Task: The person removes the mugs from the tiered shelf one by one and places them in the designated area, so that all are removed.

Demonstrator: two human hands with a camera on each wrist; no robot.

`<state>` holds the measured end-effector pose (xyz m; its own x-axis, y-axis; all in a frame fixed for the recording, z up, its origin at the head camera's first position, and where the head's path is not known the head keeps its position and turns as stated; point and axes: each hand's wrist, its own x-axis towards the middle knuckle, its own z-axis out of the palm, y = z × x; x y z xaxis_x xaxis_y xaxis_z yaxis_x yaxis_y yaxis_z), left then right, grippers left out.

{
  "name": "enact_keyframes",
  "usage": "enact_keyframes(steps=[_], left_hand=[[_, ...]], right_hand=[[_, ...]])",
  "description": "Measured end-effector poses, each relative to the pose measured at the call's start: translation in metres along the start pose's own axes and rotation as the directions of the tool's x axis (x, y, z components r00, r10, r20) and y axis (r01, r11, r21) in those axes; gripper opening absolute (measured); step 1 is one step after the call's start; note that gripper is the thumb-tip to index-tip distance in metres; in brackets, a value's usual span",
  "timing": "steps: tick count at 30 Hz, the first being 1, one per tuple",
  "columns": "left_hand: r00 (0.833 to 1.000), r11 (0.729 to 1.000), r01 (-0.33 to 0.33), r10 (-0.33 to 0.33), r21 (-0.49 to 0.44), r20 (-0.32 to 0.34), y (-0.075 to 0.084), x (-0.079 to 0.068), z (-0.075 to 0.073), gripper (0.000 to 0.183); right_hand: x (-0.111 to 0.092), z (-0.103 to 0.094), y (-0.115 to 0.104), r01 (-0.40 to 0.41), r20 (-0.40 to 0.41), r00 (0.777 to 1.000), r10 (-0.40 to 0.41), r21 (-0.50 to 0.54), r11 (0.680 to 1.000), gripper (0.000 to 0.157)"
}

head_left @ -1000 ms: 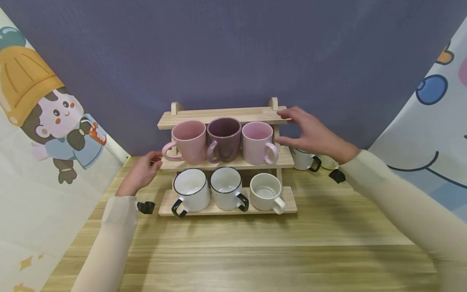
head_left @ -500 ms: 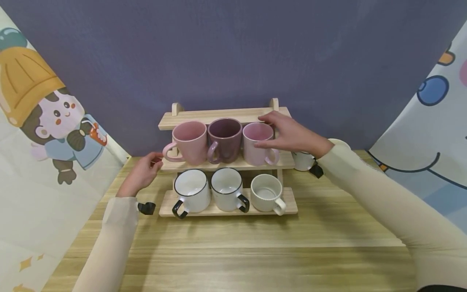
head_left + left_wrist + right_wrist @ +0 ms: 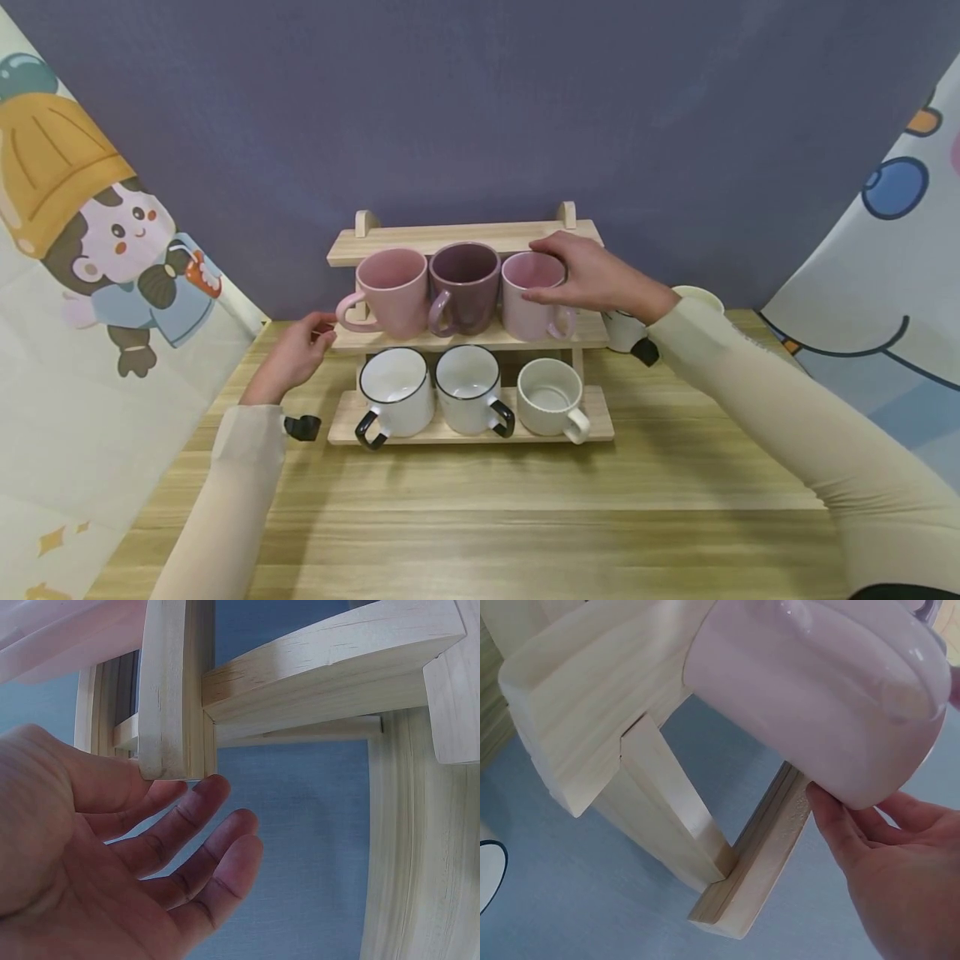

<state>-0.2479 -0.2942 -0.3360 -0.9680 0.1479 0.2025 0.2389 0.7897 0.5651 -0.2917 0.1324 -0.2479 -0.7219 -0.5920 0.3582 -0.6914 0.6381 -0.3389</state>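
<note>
A three-tier wooden rack (image 3: 461,240) stands against the back wall. On its middle shelf, from left to right, are a pink mug (image 3: 393,300), a mauve mug (image 3: 480,304) and a pale pink mug (image 3: 519,317). My right hand (image 3: 600,275) grips the pale pink mug from the right, thumb in front and fingers behind the rim. Seen from the right wrist, fingers (image 3: 832,817) curl against the mug's wall near its rim. At the rack's left side, my left hand (image 3: 296,354) pinches the middle shelf's end (image 3: 169,750) between thumb and fingers.
The bottom shelf holds two white mugs (image 3: 399,412) (image 3: 463,412) with black rims and a cream mug (image 3: 543,410). Right of the rack, another white mug (image 3: 618,332) and a cream vessel (image 3: 701,293) are partly hidden by my right arm. The wooden tabletop (image 3: 480,533) extends in front.
My right hand has moved left from beside the rack's right end onto the pale pink mug and closed around it. My left hand has stayed at the shelf's left end.
</note>
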Motion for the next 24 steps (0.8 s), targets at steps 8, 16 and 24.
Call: enact_keyframes(steps=[8,16,24], left_hand=[[1.000,1.000,0.015,-0.015,0.002,0.010,0.000,0.001,0.001,0.032],[1.000,1.000,0.018,-0.018,-0.001,0.015,0.002,0.000,0.001,0.032],[0.999,1.000,0.025,-0.024,-0.012,0.022,0.000,0.000,-0.001,0.033]], right_hand=[[0.002,0.001,-0.001,-0.011,-0.005,1.000,0.011,-0.031,0.999,0.068],[-0.003,-0.001,0.002,0.011,-0.023,1.000,-0.011,-0.026,1.000,0.065],[-0.015,-0.012,0.008,-0.013,-0.050,0.999,0.010,-0.042,0.999,0.061]])
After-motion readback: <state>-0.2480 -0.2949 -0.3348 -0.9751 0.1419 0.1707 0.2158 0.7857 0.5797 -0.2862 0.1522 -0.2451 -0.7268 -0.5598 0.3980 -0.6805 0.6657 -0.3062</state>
